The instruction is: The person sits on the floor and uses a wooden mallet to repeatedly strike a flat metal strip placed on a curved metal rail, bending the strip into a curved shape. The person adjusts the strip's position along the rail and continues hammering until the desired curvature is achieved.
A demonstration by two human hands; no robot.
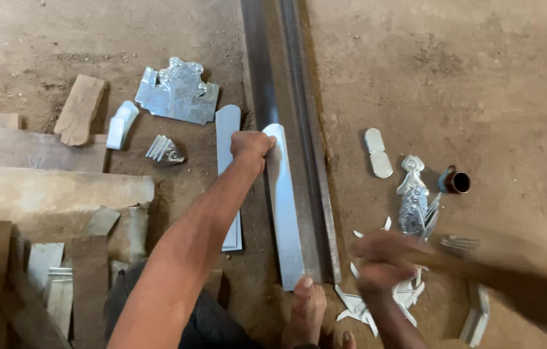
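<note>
Nearest the camera, a bare foot [308, 304] presses its toes on the near end of a long metal strip [284, 207] with a rounded far tip. Just right of the foot, the right hand [383, 265] is a blur of motion; it seems to be wrapped around a wooden handle [474, 268] that runs off to the right (whether the fingers are fully curled I cannot tell). Under it lie pale sheet-metal scraps [409, 294] on the dirt floor [467, 77].

The strip lies lengthwise on a dark steel rail [315, 194] that runs away from the person. At the strip's far end, the left hand [251, 145] is curled into a fist and pinches the strip's left edge. A second flat strip [228, 148] lies on the floor just left of that arm.

Farther out, an embossed ornamental piece [413, 200] and a small dark cup [455, 181] sit right of the rail, and a large cut sheet ornament [178, 94] and wooden blocks [80, 110] sit to the left.
</note>
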